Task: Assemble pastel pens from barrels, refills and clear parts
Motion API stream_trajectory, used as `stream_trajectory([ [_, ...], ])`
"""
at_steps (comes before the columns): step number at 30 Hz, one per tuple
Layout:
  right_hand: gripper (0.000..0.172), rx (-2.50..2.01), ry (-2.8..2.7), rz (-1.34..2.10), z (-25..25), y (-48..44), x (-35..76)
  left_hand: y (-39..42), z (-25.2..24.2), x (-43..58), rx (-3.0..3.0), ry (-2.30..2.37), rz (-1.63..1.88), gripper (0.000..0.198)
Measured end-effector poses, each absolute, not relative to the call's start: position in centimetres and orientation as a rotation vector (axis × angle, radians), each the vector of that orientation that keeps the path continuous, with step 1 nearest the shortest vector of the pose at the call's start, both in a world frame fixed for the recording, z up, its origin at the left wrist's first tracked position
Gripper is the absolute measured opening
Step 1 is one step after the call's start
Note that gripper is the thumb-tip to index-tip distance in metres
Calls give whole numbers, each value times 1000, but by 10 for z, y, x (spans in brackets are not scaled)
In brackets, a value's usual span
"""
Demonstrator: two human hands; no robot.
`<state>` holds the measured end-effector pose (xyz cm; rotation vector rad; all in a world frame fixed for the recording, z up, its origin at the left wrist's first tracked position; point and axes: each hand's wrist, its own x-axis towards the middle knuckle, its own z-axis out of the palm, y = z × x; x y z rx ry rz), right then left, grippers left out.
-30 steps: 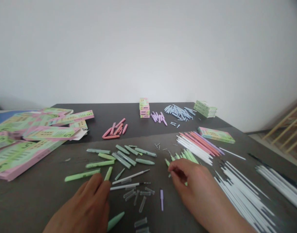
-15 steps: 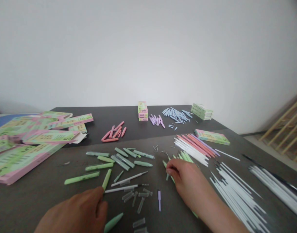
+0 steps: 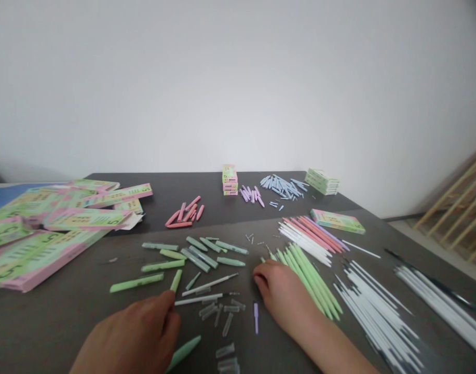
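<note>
My left hand (image 3: pixel 138 335) rests on the dark table (image 3: pixel 66 322) at the near left, fingers curled together, its fingertips beside a light green pen part (image 3: pixel 176 281); what it holds, if anything, is hidden. My right hand (image 3: pixel 280 293) lies to the right of centre, fingers curled down at the near end of a bundle of green pen barrels (image 3: pixel 306 280). Between the hands lie thin refills (image 3: pixel 206 291), small clear caps (image 3: pixel 222 317) and a small purple piece (image 3: pixel 256 314). A green cap (image 3: pixel 183 352) lies by my left wrist.
Pink and green flat cartons (image 3: pixel 46 228) are piled at the left. Farther back sit pink caps (image 3: pixel 185 212), a small box stack (image 3: pixel 230 180), purple caps (image 3: pixel 251 195) and blue caps (image 3: pixel 282 186). White, pink and purple barrels (image 3: pixel 311 234) and white refills (image 3: pixel 378 306) spread at the right.
My right hand slid left off the green barrels, which now show fully. My left hand pulled back toward me, then edged forward again. The view shifted slightly.
</note>
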<state>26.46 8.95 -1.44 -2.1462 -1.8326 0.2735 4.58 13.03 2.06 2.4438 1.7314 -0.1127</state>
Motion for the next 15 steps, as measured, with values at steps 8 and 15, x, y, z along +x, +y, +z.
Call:
stream_trajectory([
  [8,17,-2108,-1796,215,-11,92,254,128,30,44,2450,1597,-75,33],
  [15,17,-2093,-1939,97,-3,139,237,131,24,41,2562,1583,-37,34],
])
